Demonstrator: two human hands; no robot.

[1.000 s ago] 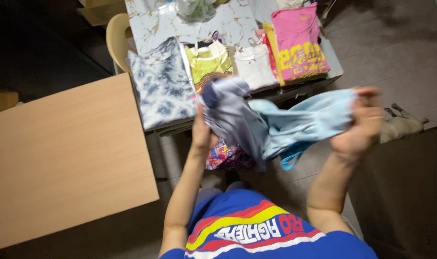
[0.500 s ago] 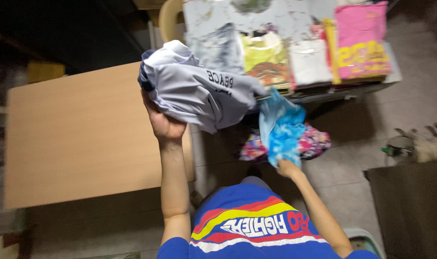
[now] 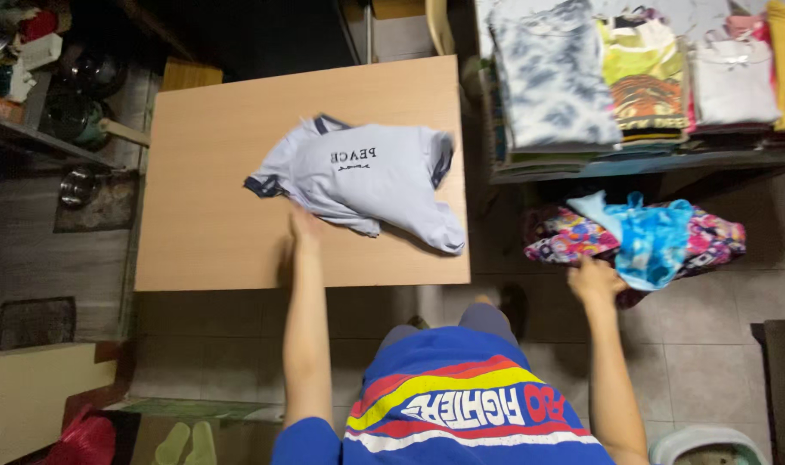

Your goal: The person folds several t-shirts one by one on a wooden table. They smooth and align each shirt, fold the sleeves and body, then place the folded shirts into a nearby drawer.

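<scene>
- Now laying out: pale grey T-shirt [image 3: 366, 182] lies rumpled on the wooden table [image 3: 203, 232], print side up.
- Left hand [image 3: 304, 232] flat at the shirt's near edge, fingers loosely spread.
- Right hand [image 3: 594, 280] at the blue garment [image 3: 646, 241] heaped on floral cloth [image 3: 564, 237]; grip unclear.
- Next, probably: smooth shirt flat, square sleeves.

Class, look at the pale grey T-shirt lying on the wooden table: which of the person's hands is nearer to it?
Left. The left hand rests at the near edge of the grey T-shirt on the table; the right hand is off beside the table, at the blue garment.
</scene>
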